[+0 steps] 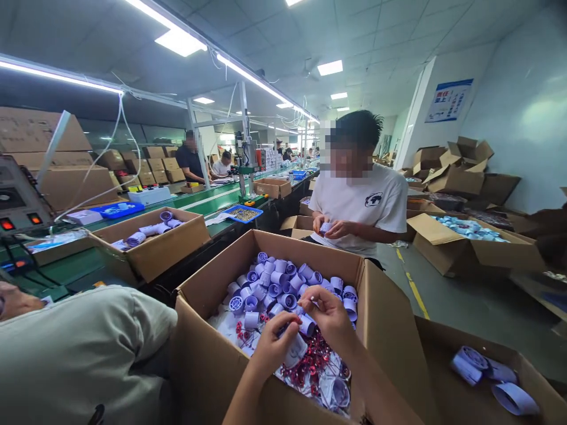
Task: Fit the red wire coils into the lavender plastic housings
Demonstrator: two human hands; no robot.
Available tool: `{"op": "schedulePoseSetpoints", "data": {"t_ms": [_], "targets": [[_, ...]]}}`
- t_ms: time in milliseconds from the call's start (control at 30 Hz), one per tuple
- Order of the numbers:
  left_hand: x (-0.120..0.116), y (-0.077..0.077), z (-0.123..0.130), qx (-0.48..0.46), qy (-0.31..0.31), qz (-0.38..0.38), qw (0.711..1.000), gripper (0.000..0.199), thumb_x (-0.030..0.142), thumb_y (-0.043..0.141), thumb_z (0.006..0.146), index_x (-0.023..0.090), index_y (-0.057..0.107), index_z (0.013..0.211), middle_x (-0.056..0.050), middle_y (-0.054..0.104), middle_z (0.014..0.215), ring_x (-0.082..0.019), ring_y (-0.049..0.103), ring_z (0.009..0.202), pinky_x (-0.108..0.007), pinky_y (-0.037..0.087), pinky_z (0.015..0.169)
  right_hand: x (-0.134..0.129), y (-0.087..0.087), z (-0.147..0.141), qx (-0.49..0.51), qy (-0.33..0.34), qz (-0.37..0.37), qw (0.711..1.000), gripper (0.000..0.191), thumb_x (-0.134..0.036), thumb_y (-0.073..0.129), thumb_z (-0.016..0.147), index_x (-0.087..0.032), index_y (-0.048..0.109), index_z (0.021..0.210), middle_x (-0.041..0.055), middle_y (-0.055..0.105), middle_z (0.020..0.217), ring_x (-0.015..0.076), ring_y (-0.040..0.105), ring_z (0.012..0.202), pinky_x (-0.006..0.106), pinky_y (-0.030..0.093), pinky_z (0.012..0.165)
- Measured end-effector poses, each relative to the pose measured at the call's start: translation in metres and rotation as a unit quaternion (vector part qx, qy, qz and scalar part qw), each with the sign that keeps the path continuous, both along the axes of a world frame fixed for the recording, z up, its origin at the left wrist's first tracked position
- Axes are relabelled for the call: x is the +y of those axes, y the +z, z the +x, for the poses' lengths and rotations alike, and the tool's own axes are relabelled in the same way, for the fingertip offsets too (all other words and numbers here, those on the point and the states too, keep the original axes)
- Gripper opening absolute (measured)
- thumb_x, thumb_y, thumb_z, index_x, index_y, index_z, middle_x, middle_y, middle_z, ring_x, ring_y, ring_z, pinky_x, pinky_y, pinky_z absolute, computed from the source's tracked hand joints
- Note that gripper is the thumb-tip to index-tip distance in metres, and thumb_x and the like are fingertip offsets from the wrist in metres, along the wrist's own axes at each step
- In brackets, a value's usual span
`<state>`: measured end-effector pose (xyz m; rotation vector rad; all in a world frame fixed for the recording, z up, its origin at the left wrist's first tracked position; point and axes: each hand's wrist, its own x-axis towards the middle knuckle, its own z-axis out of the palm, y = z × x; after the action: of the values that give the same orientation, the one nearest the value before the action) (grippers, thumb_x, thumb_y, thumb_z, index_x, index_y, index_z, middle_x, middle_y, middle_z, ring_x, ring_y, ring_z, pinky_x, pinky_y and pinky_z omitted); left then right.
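Note:
An open cardboard box (390,319) in front of me holds many purple plastic cups (274,277) and, nearer me, red parts on thin wires (312,360) among white plastic bags. Both my hands hover over it. The fingers of my left hand (277,342) are pinched together near a purple cup; what they hold is too small to name. My right hand (325,310), a little higher and to the right, has thumb and fingertips pressed together, with a tiny pale bit at the tips that I cannot make out.
Across the box a person in a white shirt (376,200) handles a purple part. Left are a grey sleeve (80,348), a carton of purple cups (168,254) and a green conveyor (204,206). At lower right, another box (447,348) holds larger purple pieces.

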<state>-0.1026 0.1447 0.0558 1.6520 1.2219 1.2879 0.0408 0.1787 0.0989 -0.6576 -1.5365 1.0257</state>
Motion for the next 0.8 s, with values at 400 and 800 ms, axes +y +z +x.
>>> {"op": "schedulePoseSetpoints", "data": {"t_ms": [400, 800], "targets": [[-0.025, -0.005, 0.007, -0.171, -0.014, -0.045, 0.984, 0.062, 0.076, 0.050, 0.071, 0.017, 0.068, 0.078, -0.007, 0.063, 0.080, -0.022, 0.057, 0.079, -0.033, 0.047, 0.076, -0.034, 0.011, 0.021, -0.230, 0.035, -0.043, 0.972, 0.063, -0.036, 0.070, 0.074, -0.026, 0.050, 0.133, 0.0096, 0.059, 0.129, 0.0277, 0.050, 0.121, 0.046, 0.039, 0.103], [-0.041, -0.009, 0.020, -0.212, -0.070, -0.127, 0.966, 0.067, 0.074, 0.055, 0.069, 0.020, 0.063, 0.107, -0.010, 0.063, 0.106, -0.027, 0.056, 0.101, -0.039, 0.044, 0.091, -0.046, -0.019, 0.022, -0.095, 0.033, -0.095, 0.990, 0.019, -0.039, 0.065, 0.079, -0.024, 0.073, 0.087, 0.0087, 0.070, 0.098, 0.0237, 0.064, 0.093, 0.036, 0.050, 0.084]]}}
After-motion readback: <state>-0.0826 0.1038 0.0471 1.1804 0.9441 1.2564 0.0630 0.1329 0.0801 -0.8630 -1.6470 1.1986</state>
